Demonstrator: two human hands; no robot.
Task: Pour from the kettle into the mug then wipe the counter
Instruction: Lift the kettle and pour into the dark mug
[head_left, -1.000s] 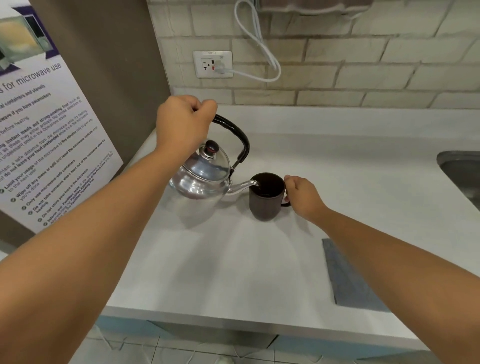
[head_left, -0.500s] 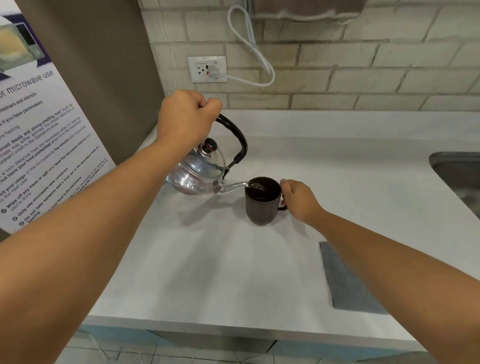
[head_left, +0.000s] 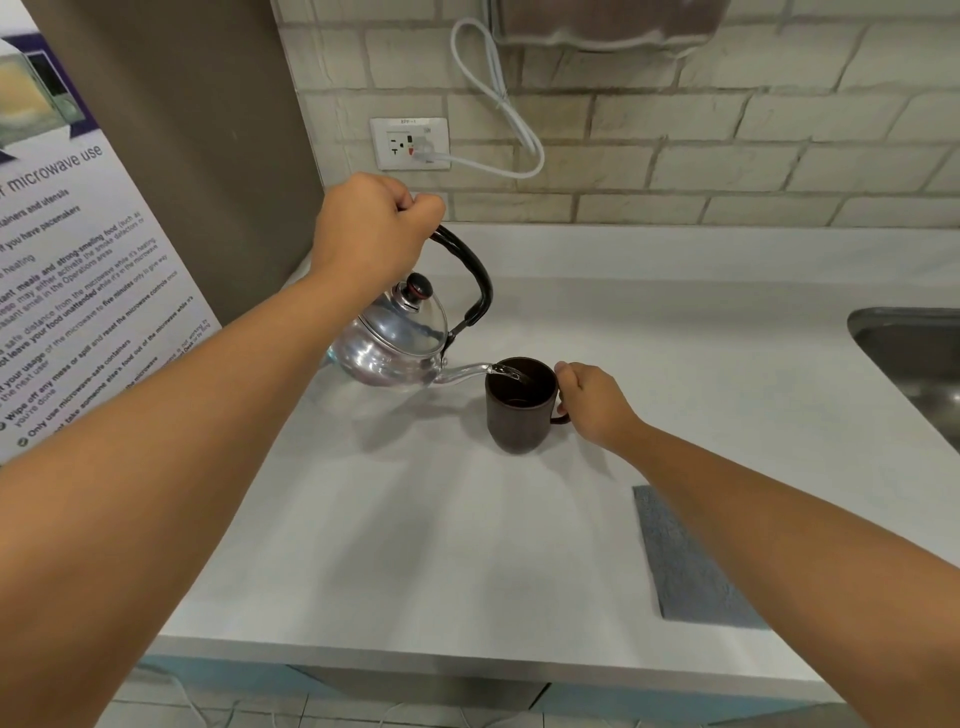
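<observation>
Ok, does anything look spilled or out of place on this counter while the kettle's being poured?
Nothing stands out. The left hand tilts the kettle by its handle, and the stream lands inside the mug, which the right hand steadies. The counter shows no visible puddle, and the grey cloth lies flat.

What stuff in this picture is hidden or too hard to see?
All in the head view:
- How full the mug is: its inside is dark.
- How much water the kettle holds: metal walls and lid hide it.
- The kettle handle's top: the left hand wraps it.
- Most of the mug handle: the right hand covers it.
- The grey cloth: the right forearm covers one side.
- The sink: cut off by the right edge.
</observation>
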